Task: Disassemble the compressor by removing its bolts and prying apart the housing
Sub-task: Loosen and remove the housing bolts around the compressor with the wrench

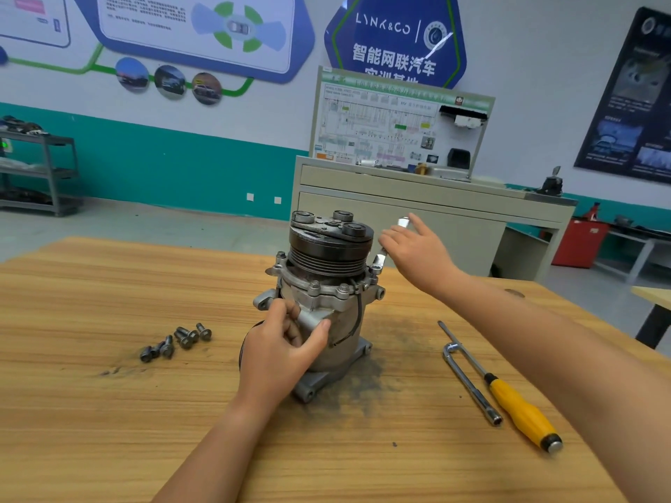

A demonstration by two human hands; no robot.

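Observation:
The grey compressor (pixel 326 285) stands upright on the wooden table (pixel 109 412), its black pulley on top. My left hand (pixel 283 350) grips the housing low on its near-left side. My right hand (pixel 417 248) is at the compressor's upper right, closed on a small silver wrench (pixel 381 257) whose lower end sits on a bolt at the flange; the other end pokes out above my fingers. Several bolts are still in the flange rim. Several removed bolts (pixel 178 341) lie loose on the table to the left.
A yellow-handled screwdriver (pixel 515 404) and an L-shaped socket wrench (pixel 468 383) lie on the table to the right. Dark grime dusts the tabletop around the compressor's base. Behind the table stands a grey training cabinet (pixel 417 212).

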